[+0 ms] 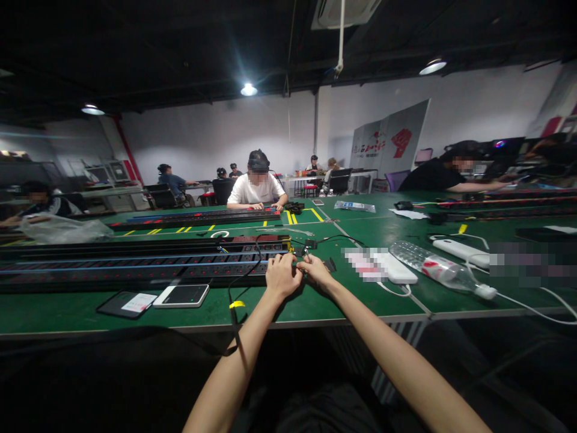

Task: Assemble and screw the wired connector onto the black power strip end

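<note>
A long black strip with rows of sockets (216, 272) lies across the green table, its right end at my hands. My left hand (282, 276) rests at that end, fingers curled and closed; what they grip is hidden. Close beside it, my right hand (317, 270) has thumb and fingers pinched together at small parts too tiny to name. Just beyond my fingers are a yellow piece (291, 247) at the strip's end and a small black part (311, 243) with a cable. A thin black cable (231, 288) with a yellow tag crosses the strip to the left of my hands.
Left of my arms lie a white-edged device (181, 295) and a dark flat case (118, 305). To the right are a white power bank (396, 267), a plastic bottle (437, 267) and white cables. A co-worker (256, 186) sits opposite, hands on another strip (198, 218).
</note>
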Motion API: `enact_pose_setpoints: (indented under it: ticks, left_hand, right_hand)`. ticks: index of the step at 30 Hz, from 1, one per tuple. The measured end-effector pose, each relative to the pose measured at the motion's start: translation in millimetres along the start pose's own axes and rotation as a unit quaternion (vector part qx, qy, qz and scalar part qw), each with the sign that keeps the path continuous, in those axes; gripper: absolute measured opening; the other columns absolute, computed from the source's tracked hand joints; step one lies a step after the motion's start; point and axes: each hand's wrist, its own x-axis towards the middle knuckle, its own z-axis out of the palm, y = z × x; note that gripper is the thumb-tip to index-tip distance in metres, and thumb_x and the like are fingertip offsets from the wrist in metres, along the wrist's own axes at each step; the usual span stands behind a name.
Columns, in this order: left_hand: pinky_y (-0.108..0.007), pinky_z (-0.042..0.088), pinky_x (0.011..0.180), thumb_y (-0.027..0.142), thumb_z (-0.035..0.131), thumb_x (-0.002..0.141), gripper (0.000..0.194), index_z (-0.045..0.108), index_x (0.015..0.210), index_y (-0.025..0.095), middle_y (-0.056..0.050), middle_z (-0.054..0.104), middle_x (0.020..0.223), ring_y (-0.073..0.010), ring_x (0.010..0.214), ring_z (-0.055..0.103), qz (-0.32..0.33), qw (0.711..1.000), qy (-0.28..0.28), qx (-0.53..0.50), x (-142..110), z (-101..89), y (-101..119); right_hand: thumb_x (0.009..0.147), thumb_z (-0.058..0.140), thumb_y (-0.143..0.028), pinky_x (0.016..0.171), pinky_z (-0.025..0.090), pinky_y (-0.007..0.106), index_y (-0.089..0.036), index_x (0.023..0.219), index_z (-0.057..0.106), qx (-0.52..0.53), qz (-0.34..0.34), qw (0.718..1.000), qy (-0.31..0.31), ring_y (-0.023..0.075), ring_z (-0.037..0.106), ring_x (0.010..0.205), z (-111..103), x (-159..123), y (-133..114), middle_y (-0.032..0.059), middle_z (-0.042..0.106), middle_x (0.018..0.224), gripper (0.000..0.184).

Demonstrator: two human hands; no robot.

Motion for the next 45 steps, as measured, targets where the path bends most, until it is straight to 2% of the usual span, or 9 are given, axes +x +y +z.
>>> enact_pose_setpoints:
  ticks: [8, 19, 25, 32, 39, 45]
  left_hand:
    - [-0.039, 0.039, 0.089, 0.030, 0.056, 0.085, 0.018, 0.056, 0.102, 0.024, -0.004, 0.066, 0.105, -0.0253, 0.104, 0.054, 0.001, 1.000, -0.003, 0.000, 0, -0.4, 0]
    - [-0.039, 0.038, 0.088, 0.029, 0.058, 0.083, 0.020, 0.056, 0.102, 0.023, -0.003, 0.067, 0.107, -0.0250, 0.103, 0.054, 0.011, 1.000, -0.001, 0.003, 0, 0.6, -1]
    - [-0.038, 0.038, 0.086, 0.029, 0.058, 0.083, 0.018, 0.056, 0.101, 0.024, -0.002, 0.067, 0.105, -0.0248, 0.101, 0.054, 0.014, 1.000, 0.005, -0.002, 0, 0.6, -1]
    - [-0.038, 0.038, 0.087, 0.029, 0.058, 0.083, 0.019, 0.056, 0.101, 0.023, -0.002, 0.066, 0.105, -0.0243, 0.101, 0.053, 0.016, 1.000, 0.010, -0.003, 0, 2.1, -2]
    - [-0.039, 0.038, 0.087, 0.029, 0.057, 0.084, 0.017, 0.056, 0.100, 0.023, -0.003, 0.067, 0.104, -0.0245, 0.101, 0.054, 0.014, 1.000, 0.012, 0.004, 0, 2.2, -2]
    - [-0.039, 0.038, 0.087, 0.029, 0.057, 0.084, 0.019, 0.056, 0.102, 0.023, -0.003, 0.067, 0.104, -0.0250, 0.101, 0.054, 0.015, 1.000, 0.009, 0.006, 0, 2.3, -2]
  right_hand:
    - [0.061, 0.069, -0.038, 0.037, 0.021, 0.020, -0.024, 0.068, 0.031, -0.003, -0.006, 1.000, 0.001, 0.0051, 0.029, 0.036, 0, 2, 5, -0.0119, 0.035, 0.048, 0.041]
    - [0.057, 0.068, -0.029, 0.035, 0.021, 0.018, -0.024, 0.070, 0.031, 0.026, 0.003, 1.000, -0.018, 0.0035, 0.026, 0.036, -1, -1, -1, -0.0132, 0.037, 0.049, 0.040]
    - [0.054, 0.067, -0.026, 0.035, 0.019, 0.018, -0.024, 0.070, 0.029, 0.050, 0.009, 0.998, -0.032, 0.0028, 0.027, 0.038, -1, -5, -8, -0.0109, 0.046, 0.054, 0.041]
    - [0.057, 0.068, -0.029, 0.034, 0.021, 0.019, -0.024, 0.069, 0.032, 0.016, 0.018, 1.000, -0.009, 0.0037, 0.027, 0.035, 0, -3, -5, -0.0132, 0.037, 0.047, 0.039]
    - [0.061, 0.070, -0.037, 0.034, 0.021, 0.020, -0.024, 0.069, 0.031, 0.003, -0.001, 1.000, -0.003, 0.0048, 0.029, 0.033, 0, 4, 7, -0.0130, 0.035, 0.045, 0.041]
    - [0.060, 0.069, -0.035, 0.035, 0.022, 0.019, -0.024, 0.068, 0.032, 0.001, -0.008, 1.000, -0.005, 0.0044, 0.029, 0.035, 0, 3, 4, -0.0128, 0.036, 0.046, 0.040]
